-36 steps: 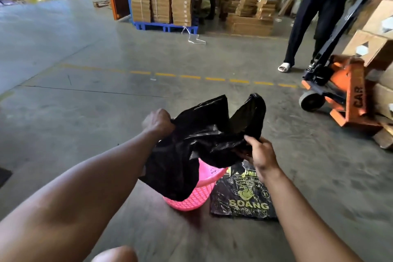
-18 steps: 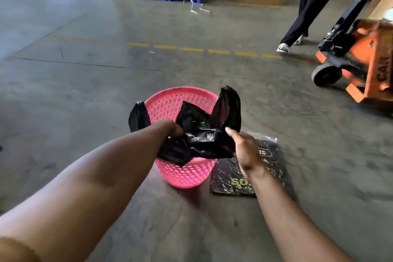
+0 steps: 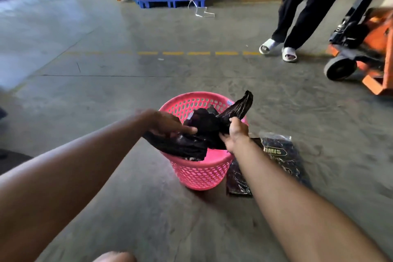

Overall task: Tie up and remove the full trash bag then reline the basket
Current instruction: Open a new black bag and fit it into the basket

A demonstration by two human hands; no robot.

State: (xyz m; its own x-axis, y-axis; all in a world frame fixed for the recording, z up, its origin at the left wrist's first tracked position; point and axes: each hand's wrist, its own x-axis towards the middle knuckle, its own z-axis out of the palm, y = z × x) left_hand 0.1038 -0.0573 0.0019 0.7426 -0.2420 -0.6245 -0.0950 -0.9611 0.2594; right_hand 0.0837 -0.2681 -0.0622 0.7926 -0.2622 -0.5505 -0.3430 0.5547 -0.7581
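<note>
A pink mesh basket (image 3: pixel 197 174) stands on the concrete floor in front of me. A crumpled black trash bag (image 3: pixel 204 127) hangs over its mouth, partly draped across the near rim. My left hand (image 3: pixel 168 123) grips the bag's left part, fingers pointing right. My right hand (image 3: pixel 235 132) pinches the bag's right edge, and one handle flap sticks up past the far rim. What lies inside the basket is hidden by the bag.
A flat pack of black bags (image 3: pixel 276 161) with yellow print lies right of the basket. An orange pallet jack (image 3: pixel 365 53) stands at right, with a person's legs in white sandals (image 3: pixel 278 49) beside it. Stacked cartons on a blue pallet (image 3: pixel 170 2) are far back.
The bag has come down from above the basket onto its mouth. Both hands have lowered with it, and the view has tilted so the whole basket shows.
</note>
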